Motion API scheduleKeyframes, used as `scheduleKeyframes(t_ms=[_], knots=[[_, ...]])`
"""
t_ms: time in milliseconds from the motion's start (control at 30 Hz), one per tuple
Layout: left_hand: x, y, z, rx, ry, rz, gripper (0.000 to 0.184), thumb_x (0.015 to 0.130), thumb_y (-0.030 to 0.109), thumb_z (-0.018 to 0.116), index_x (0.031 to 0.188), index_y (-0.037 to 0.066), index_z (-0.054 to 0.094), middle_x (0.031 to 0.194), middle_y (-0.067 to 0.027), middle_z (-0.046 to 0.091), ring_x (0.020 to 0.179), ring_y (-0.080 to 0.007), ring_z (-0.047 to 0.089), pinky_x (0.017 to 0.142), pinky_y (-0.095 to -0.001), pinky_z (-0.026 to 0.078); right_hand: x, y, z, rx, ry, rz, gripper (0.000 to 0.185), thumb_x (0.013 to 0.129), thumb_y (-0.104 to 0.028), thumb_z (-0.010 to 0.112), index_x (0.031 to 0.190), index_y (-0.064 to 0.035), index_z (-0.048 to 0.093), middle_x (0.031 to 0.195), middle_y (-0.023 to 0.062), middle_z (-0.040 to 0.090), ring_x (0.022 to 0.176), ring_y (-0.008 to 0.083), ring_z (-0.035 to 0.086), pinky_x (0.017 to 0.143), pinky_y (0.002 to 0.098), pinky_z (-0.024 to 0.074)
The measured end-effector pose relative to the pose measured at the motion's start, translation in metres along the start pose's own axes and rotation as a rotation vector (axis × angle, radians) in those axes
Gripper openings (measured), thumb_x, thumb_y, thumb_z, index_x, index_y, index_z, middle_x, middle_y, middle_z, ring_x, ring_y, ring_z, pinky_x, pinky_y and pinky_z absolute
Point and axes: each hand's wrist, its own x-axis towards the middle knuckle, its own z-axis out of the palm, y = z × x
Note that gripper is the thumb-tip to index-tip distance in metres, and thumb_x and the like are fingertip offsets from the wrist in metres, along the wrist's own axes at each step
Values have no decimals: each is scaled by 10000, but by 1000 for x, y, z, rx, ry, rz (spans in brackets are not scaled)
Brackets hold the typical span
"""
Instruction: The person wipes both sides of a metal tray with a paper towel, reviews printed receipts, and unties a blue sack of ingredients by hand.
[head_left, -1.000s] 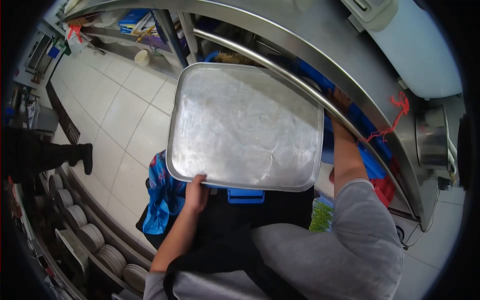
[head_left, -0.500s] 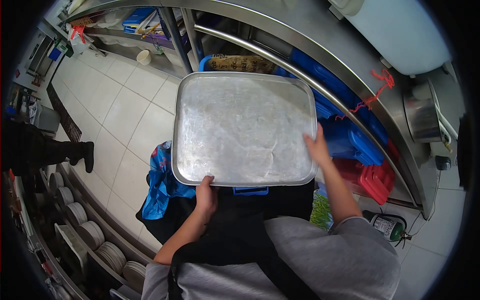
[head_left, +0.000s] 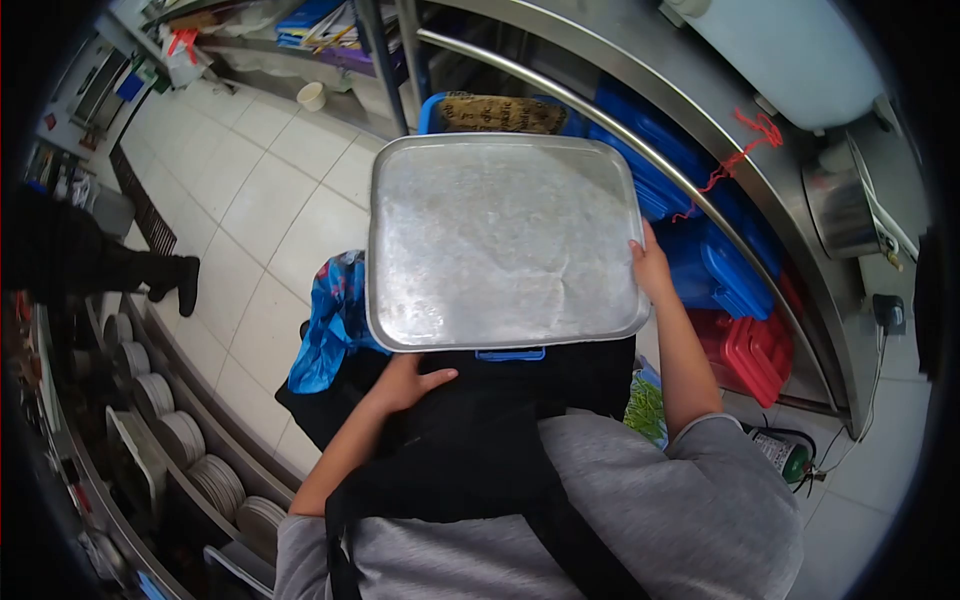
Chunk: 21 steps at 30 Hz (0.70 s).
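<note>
A large rectangular metal tray [head_left: 505, 240], scuffed and with nothing on it, lies in front of my lap. My right hand [head_left: 650, 268] is closed on its right rim, thumb on top, fingers out of sight below. My left hand [head_left: 405, 383] is at the near left edge; its thumb stretches out to the right, off the rim, and its fingers go out of sight beneath the tray. A blue plastic handle [head_left: 510, 354] shows just under the near edge. Left of the tray lies a crumpled blue plastic bag [head_left: 335, 315].
Blue plastic bins [head_left: 710, 265] and a red bin [head_left: 745, 350] stand under the steel counter at right. Plate stacks [head_left: 215, 485] line a rack at lower left. A person's leg [head_left: 150, 275] stands at far left. A fire extinguisher [head_left: 785, 455] is at lower right.
My left thumb has come off the tray's rim, and that hand is lower and no longer grips the edge from above. The tray appears slightly higher and further right in view.
</note>
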Motion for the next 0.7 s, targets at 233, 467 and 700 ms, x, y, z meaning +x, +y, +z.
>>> scheduleKeyframes(t_ms=[233,467,700], knots=[[-59,-7,-48,914,819,209,477,626,127,768,1075,104,610,990,-87,566,938,-265,550,799,-394,400,-8,15,1,-6,86,-39,459,922,-139,466,1362,-76,349,1158,230,573,1060,354,571,891,374,436],[-58,-48,-93,731,718,-379,852,627,332,802,1340,105,393,1139,-175,576,1056,-325,563,877,-392,441,0,2,0,-85,133,-56,511,899,-155,513,1362,-34,337,1171,233,544,1087,349,538,910,364,418],[-54,-49,-150,75,678,-175,343,832,321,656,984,17,604,804,-141,646,753,-210,617,715,-321,475,-31,-115,10,-173,450,-381,416,848,-136,590,1224,-12,466,1098,170,488,986,294,508,832,370,425]])
